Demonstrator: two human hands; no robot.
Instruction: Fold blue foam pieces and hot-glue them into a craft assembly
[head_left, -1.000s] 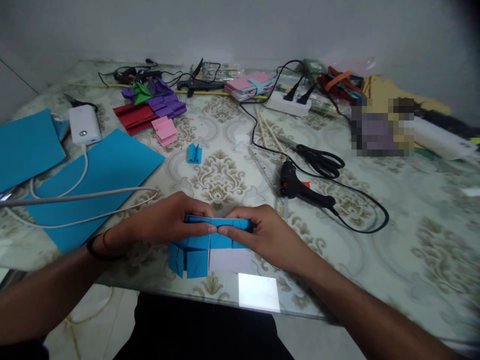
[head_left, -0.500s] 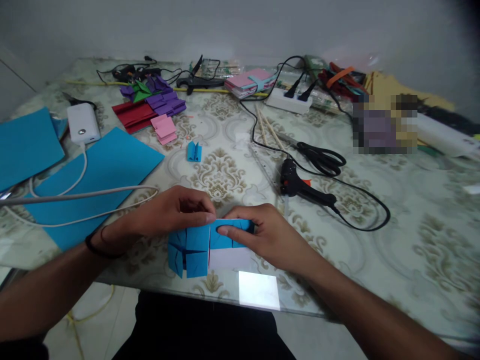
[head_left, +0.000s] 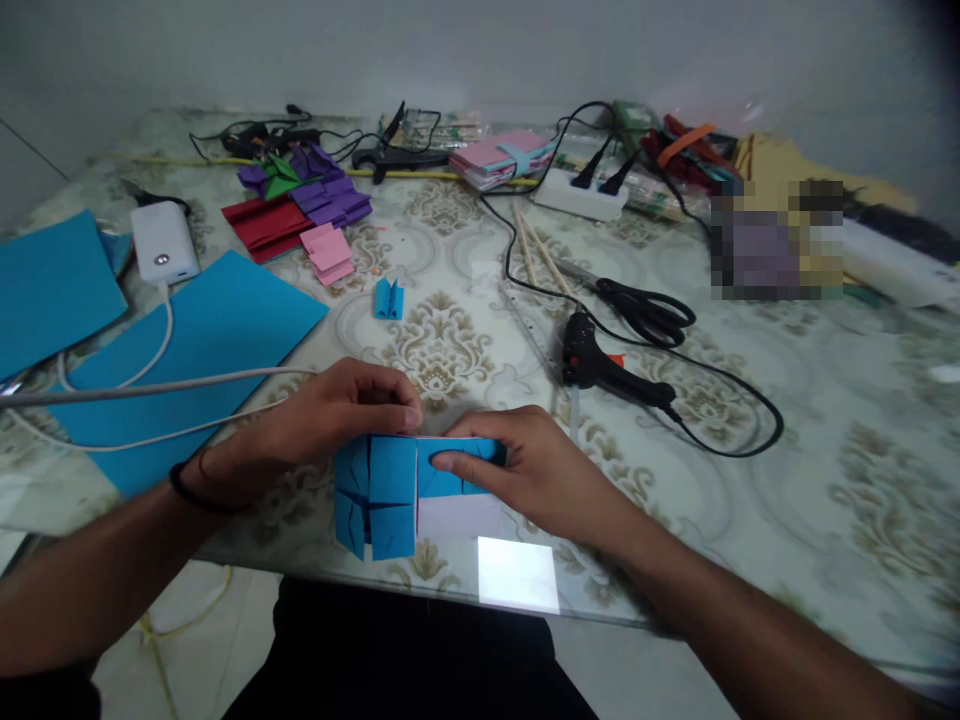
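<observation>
A folded blue paper piece (head_left: 393,480), with slit panels on its left part and a white strip along the lower right, is held upright near the table's front edge. My right hand (head_left: 529,460) grips its right end, the thumb on the near face and the fingers behind. At the top left edge is my left hand (head_left: 367,400), closed, with thumb and fingertips pinched together at the paper. The fingers behind the paper are hidden. Beyond the hands lies a small folded blue paper (head_left: 389,299).
Blue sheets (head_left: 202,350) lie at left with a white power bank (head_left: 163,243) and its cable. Folded purple (head_left: 330,203), red (head_left: 262,228) and pink papers (head_left: 328,252) sit behind. A glue gun (head_left: 611,370), scissors (head_left: 645,312) and a power strip (head_left: 577,195) are at right.
My left thumb and fingers have moved slightly up and left along the paper's top edge, showing more of the left panel. My right hand keeps its grip.
</observation>
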